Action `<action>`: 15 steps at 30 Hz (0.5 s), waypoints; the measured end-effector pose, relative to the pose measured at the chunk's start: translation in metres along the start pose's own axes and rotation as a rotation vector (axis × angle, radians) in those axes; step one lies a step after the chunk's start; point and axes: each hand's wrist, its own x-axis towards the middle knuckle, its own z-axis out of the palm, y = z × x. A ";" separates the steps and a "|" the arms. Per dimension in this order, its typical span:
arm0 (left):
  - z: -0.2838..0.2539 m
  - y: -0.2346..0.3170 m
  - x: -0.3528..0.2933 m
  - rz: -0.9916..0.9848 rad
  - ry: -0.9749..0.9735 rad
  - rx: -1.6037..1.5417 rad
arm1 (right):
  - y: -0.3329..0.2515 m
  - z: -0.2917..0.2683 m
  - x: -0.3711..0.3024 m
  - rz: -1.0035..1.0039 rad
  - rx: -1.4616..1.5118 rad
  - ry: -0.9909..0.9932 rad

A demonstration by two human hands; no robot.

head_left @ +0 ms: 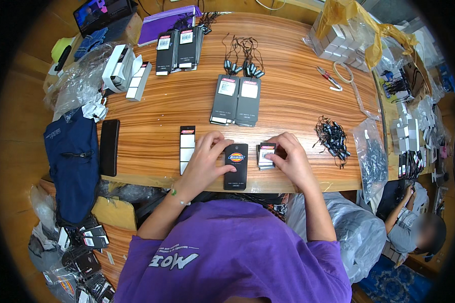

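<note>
My left hand [207, 157] holds a black hang tag [236, 177] at the table's near edge, its index finger at the top and its thumb on the left side. The tag has a colourful printed emblem. Just right of it, my right hand [290, 157] grips a small stack of white-faced labels [266, 157] between thumb and fingers. Left of my left hand lies a strip of white and black stickers [187, 146]. Farther back, two piles of grey hang tags [223, 103] lie side by side with dark strings [250, 55] at their tops.
A heap of black strings [332, 141] lies to the right, beside a clear plastic bag [370, 151]. Red-handled snips [329, 78] and a tape roll [343, 73] lie behind. A black phone [109, 147] and navy cloth [73, 161] are left. A person [414, 227] sits at lower right.
</note>
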 end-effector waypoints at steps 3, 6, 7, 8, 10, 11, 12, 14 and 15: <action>0.006 -0.004 -0.005 -0.207 -0.025 -0.481 | 0.007 0.007 -0.007 0.279 0.334 -0.046; 0.007 -0.008 -0.007 -0.350 -0.039 -0.736 | 0.014 0.010 -0.009 0.244 0.390 0.034; 0.005 -0.008 -0.008 -0.366 -0.042 -0.760 | 0.011 0.009 -0.011 0.231 0.498 0.032; 0.006 -0.008 -0.007 -0.377 -0.049 -0.791 | 0.002 0.006 -0.012 0.219 0.597 0.034; 0.006 0.002 -0.004 -0.378 -0.034 -0.773 | -0.011 0.007 -0.016 0.144 0.609 0.060; 0.008 0.008 -0.003 -0.380 -0.030 -0.766 | -0.026 0.003 -0.015 0.139 0.616 0.041; 0.010 0.014 -0.001 -0.390 -0.053 -0.823 | -0.033 0.009 -0.014 0.113 0.532 0.083; 0.021 0.025 0.002 -0.328 -0.036 -0.829 | -0.038 0.012 -0.012 0.047 0.349 0.161; 0.024 0.029 0.004 -0.297 -0.023 -0.831 | -0.036 0.012 -0.011 0.006 0.252 0.199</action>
